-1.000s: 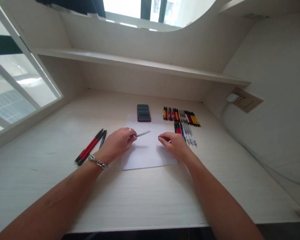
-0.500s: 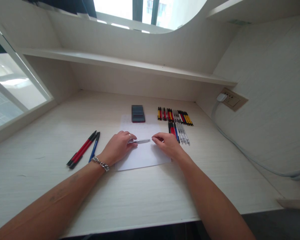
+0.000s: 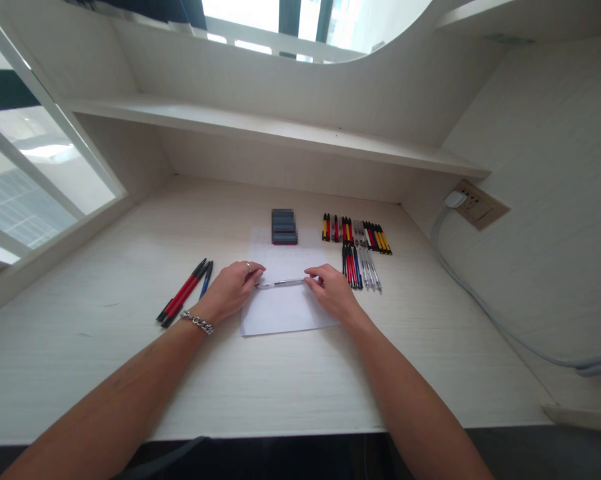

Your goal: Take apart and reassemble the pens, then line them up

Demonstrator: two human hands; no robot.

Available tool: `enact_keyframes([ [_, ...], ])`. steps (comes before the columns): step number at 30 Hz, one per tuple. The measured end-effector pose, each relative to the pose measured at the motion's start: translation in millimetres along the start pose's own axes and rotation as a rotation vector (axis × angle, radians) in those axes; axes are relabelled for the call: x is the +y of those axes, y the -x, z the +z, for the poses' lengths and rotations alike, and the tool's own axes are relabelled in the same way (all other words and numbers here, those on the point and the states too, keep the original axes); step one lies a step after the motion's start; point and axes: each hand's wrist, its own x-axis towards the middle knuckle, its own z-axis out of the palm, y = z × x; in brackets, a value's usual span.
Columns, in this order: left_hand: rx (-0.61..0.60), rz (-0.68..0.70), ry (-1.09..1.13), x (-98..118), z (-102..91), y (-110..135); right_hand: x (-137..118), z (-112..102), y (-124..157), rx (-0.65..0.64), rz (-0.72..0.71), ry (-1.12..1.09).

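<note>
Right hand (image 3: 333, 293) pinched one end of a clear pen (image 3: 283, 283). Left hand (image 3: 230, 290), half-curled, lay at the other, its grip unclear

No legible text or numbers.

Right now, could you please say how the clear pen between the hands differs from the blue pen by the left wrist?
The clear pen is transparent, whereas the blue pen has a blue barrel. The clear pen runs crosswise over the paper; the blue pen slants on the desk. Both are slim.
</note>
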Motion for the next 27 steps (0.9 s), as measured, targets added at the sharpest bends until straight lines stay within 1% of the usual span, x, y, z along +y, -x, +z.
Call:
enact_keyframes([
  [3, -0.015, -0.001, -0.002, 0.6, -1.4, 0.5, -3.2, 6.5, -1.1, -0.043, 0.009, 0.067],
  [7, -0.028, 0.033, 0.003, -0.1, -3.4, 2.0, -9.3, 13.6, -1.8, -0.050, 0.010, 0.184],
  [9, -0.036, 0.063, 0.003, -0.9, -2.4, 2.1, -10.4, 15.5, -1.9, -0.054, 0.008, 0.201],
  [12, -0.049, 0.113, -0.014, -0.8, 2.2, 1.4, -8.4, 15.1, -1.6, -0.045, -0.014, 0.162],
  [16, -0.082, 0.163, -0.038, 4.0, 7.9, 1.0, -8.4, 6.9, -0.6, -0.057, -0.060, -0.012],
  [18, -0.105, 0.158, 0.004, 6.9, 7.7, 1.3, -12.5, 0.8, -1.0, -0.053, -0.069, -0.109],
  [20, -0.084, 0.124, 0.077, 8.8, 5.2, 1.5, -17.9, -3.8, -3.2, -0.043, -0.052, -0.204],
  [22, -0.025, 0.081, 0.134, 9.6, 1.2, 0.8, -21.5, -4.3, -7.4, -0.082, 0.004, -0.329],
  [24, 0.019, 0.059, 0.148, 10.0, -3.3, -1.0, -21.8, 1.2, -12.7, -0.138, 0.096, -0.462],
  [25, 0.023, 0.062, 0.142, 10.4, -5.2, -2.1, -20.6, 5.9, -15.3, -0.157, 0.148, -0.522],
  [27, 0.005, 0.094, 0.113, 11.9, -8.0, -4.2, -17.1, 17.0, -19.2, -0.144, 0.238, -0.600],
])
